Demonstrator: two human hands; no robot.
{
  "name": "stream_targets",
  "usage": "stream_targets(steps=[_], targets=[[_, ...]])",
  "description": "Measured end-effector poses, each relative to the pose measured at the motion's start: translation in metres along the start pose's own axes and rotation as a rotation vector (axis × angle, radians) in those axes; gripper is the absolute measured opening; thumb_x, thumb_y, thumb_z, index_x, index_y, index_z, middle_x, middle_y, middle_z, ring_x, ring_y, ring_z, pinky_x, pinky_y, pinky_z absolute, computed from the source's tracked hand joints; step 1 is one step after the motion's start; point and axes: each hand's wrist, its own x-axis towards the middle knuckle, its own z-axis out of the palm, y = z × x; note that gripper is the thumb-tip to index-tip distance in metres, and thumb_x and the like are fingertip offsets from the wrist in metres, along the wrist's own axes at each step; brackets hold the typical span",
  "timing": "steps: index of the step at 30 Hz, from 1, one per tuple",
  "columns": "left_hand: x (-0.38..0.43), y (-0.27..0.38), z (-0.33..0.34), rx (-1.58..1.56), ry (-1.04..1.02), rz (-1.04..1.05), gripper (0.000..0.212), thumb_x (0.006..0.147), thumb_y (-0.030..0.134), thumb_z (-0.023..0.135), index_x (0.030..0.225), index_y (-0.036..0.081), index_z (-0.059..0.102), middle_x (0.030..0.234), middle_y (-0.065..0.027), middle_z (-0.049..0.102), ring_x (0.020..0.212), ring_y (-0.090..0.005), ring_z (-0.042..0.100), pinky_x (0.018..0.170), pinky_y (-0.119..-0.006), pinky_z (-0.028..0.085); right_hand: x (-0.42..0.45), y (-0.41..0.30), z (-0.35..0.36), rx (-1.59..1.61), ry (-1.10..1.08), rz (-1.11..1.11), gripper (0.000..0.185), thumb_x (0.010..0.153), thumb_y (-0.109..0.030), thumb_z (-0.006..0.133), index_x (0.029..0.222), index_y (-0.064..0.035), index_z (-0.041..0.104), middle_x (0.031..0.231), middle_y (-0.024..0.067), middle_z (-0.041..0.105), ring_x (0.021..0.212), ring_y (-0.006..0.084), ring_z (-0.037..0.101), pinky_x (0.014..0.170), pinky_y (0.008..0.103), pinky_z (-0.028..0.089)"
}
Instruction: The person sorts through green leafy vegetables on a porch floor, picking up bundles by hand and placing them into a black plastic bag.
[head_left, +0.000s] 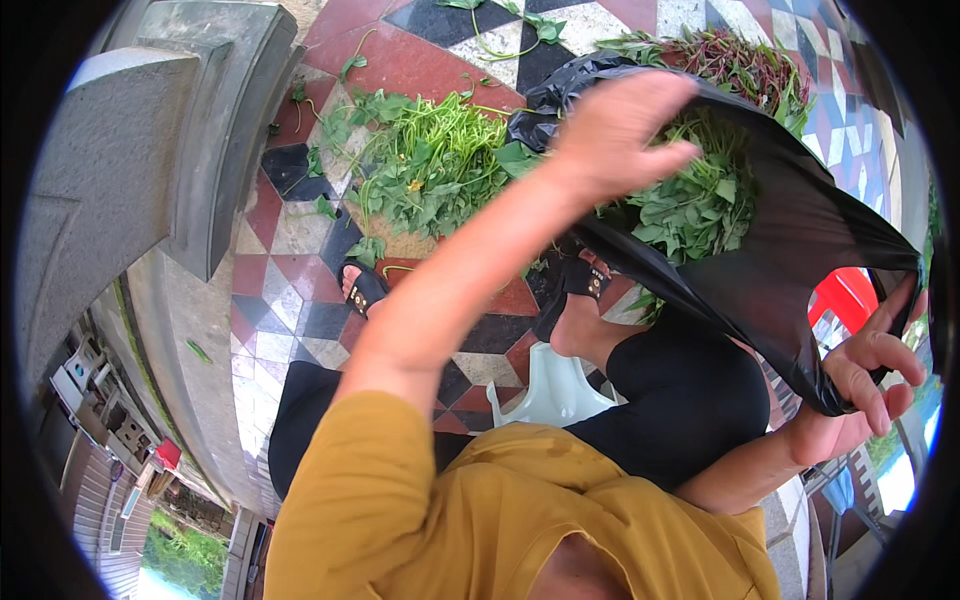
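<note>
A black plastic bag (757, 289) is stretched across the right of the view, its mouth pulled wide. My right hand (870, 375) grips its handle loop, some fingers hooked through. Bundled leafy greens (694, 214) show inside the mouth of the bag. Over the bag's far side, my left hand (630, 135) is blurred, with thumb and fingers apart and nothing seen between them. Whether it touches the plastic is unclear. To its left, a heap of green leafy stems (431, 169) lies on the tiled floor, partly behind my left forearm.
Red-stemmed greens (757, 71) lie beyond the bag. Loose vine sprigs (544, 30) are scattered on the patterned tiles. A grey stone pillar base (217, 135) stands at left. A pale plastic stool (551, 390) is between my legs, and a red plastic object (844, 300) shows behind the handle.
</note>
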Motion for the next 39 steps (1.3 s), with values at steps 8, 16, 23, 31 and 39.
stream_targets(steps=[8, 16, 23, 31, 39], targets=[[-0.146, -0.168, -0.138, 0.586, 0.087, -0.793, 0.100, 0.066, 0.069, 0.055, 0.138, 0.006, 0.024, 0.139, -0.0227, 0.025, 0.130, -0.0339, 0.022, 0.106, -0.042, 0.018, 0.000, 0.008, -0.002, -0.054, 0.137, 0.019, 0.062, 0.072, 0.002, 0.050, 0.130, 0.0045, 0.030, 0.137, 0.0158, 0.033, 0.081, 0.0170, 0.055, 0.048, 0.0250, 0.047], [-0.167, -0.108, -0.052, 0.770, -0.279, -1.030, 0.122, 0.054, 0.078, 0.057, 0.142, 0.015, 0.001, 0.143, -0.0246, 0.011, 0.135, -0.0346, 0.006, 0.104, -0.055, 0.007, 0.000, 0.021, -0.003, -0.100, 0.198, 0.105, 0.050, 0.080, -0.006, 0.053, 0.126, 0.0042, 0.036, 0.117, 0.0174, 0.050, 0.074, 0.0182, 0.056, 0.050, 0.0286, 0.048], [-0.187, -0.090, 0.006, 0.855, -0.288, -0.962, 0.129, 0.048, 0.057, 0.076, 0.141, 0.015, -0.003, 0.141, -0.0299, -0.002, 0.132, -0.0447, -0.002, 0.097, -0.067, 0.002, 0.000, 0.036, -0.004, -0.088, 0.241, 0.105, 0.046, 0.080, -0.007, 0.053, 0.122, 0.0049, 0.038, 0.098, 0.0144, 0.055, 0.072, 0.0182, 0.056, 0.046, 0.0306, 0.047], [-0.167, -0.111, -0.025, 0.950, -0.380, -0.949, 0.118, 0.055, 0.048, 0.076, 0.141, 0.018, 0.002, 0.140, -0.0236, 0.018, 0.129, -0.0379, 0.019, 0.097, -0.060, 0.019, -0.004, 0.032, -0.007, -0.088, 0.198, 0.107, 0.051, 0.077, -0.006, 0.051, 0.125, 0.0066, 0.037, 0.127, 0.0152, 0.040, 0.079, 0.0166, 0.054, 0.049, 0.0269, 0.046], [-0.140, -0.128, -0.082, 0.719, -0.342, -0.934, 0.084, 0.058, 0.031, 0.072, 0.131, 0.017, 0.032, 0.118, -0.0151, 0.049, 0.106, -0.0293, 0.050, 0.083, -0.040, 0.045, -0.001, 0.026, -0.005, -0.134, 0.126, 0.120, 0.047, 0.077, 0.004, 0.050, 0.122, 0.0103, 0.040, 0.135, 0.0175, 0.034, 0.084, 0.0143, 0.052, 0.049, 0.0231, 0.046]])
